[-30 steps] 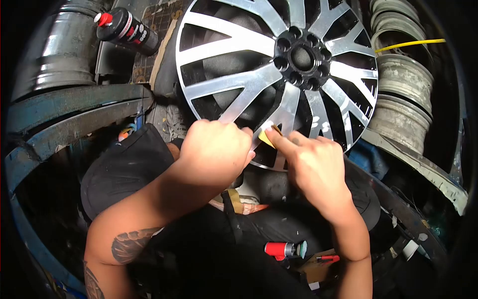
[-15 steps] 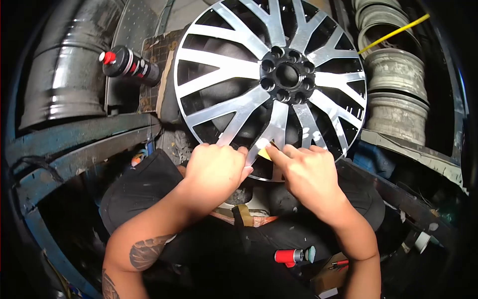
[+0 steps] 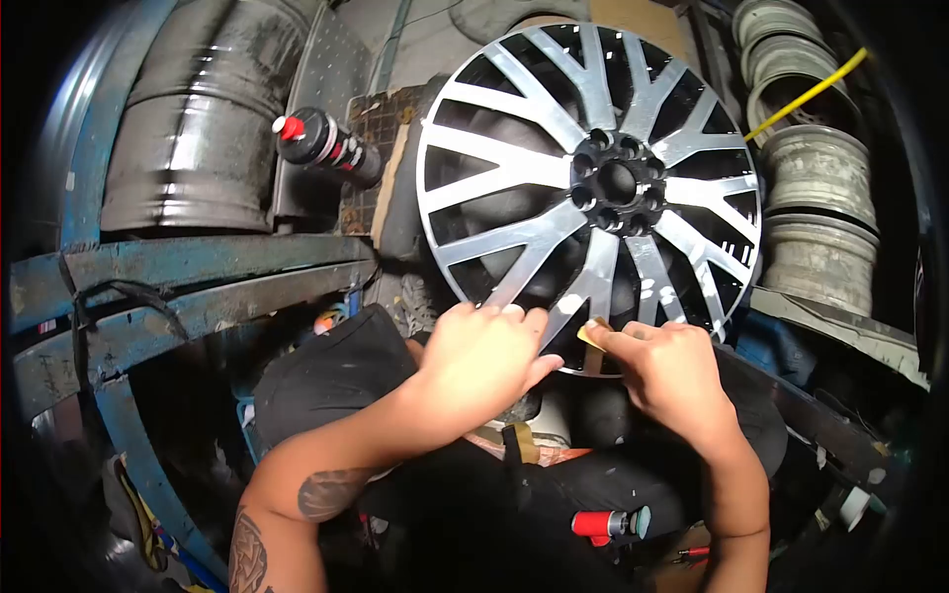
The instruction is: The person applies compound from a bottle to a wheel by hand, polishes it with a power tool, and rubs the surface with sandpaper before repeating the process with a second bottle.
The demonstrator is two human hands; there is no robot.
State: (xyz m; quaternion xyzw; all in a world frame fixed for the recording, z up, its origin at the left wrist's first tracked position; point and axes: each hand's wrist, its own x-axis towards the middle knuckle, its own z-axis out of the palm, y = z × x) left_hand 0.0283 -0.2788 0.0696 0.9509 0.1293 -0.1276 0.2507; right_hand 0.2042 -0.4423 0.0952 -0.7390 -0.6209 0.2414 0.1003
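Note:
A large alloy wheel point(image 3: 539, 163) with bright machined spokes and black recesses lies face up before me, tilted toward my lap. My left hand point(image 3: 484, 356) is closed over its near edge, fingers curled around a spoke end and the thumb pointing right. Between the fingers of my right hand point(image 3: 674, 368) is a small yellow piece of sandpaper point(image 3: 590, 339), pinched against a spoke close to the near rim. Whitish patches mark the spokes just beyond that hand. The undersides of my left fingers are hidden.
A black bottle with a red cap point(image 3: 314, 138) stands left of the wheel. Bare rims point(image 3: 816, 168) are stacked at right, near a yellow rod point(image 3: 811, 94). Metal barrels point(image 3: 198, 138) and a blue frame point(image 3: 217, 262) fill the left. A small red sander point(image 3: 598, 524) lies below my hands.
The camera view has shifted, so everything sits lower and to the right. My right hand has slid the sandpaper slightly right along the wheel's near side. My left thumb has moved away from the sandpaper.

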